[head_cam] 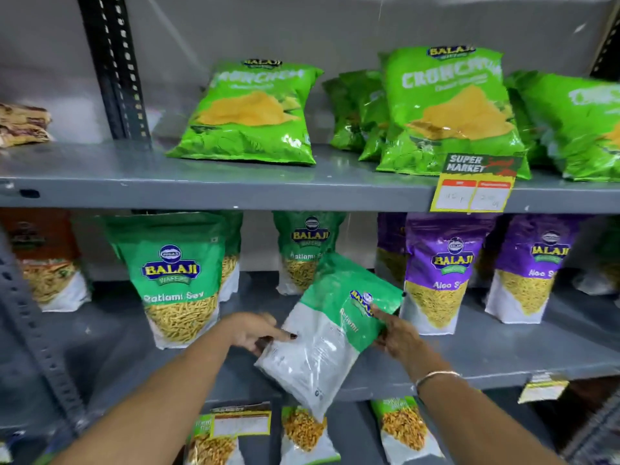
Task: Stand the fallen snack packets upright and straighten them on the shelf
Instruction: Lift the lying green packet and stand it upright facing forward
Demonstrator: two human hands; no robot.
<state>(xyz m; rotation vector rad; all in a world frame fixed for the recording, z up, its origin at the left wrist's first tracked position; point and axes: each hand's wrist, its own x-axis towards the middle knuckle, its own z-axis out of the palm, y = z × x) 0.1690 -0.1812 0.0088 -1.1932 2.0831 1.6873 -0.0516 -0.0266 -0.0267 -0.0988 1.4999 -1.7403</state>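
Note:
A green and white Ratlami Sev packet (330, 333) is tilted over the front of the middle shelf (486, 357), its back facing me. My left hand (258, 332) grips its left edge and my right hand (397, 337) grips its right side. Upright Ratlami Sev packets stand to the left (176, 280) and behind (303, 253). Purple Aloo Sev packets (443, 273) stand upright at the right.
On the top shelf (235, 189) bright green Crunchem bags (251, 112) lean back, with a yellow price tag (473, 189) on the edge. An orange packet (40, 260) stands at far left. More packets (302, 431) sit on the shelf below. A slotted upright post (37, 330) frames the left.

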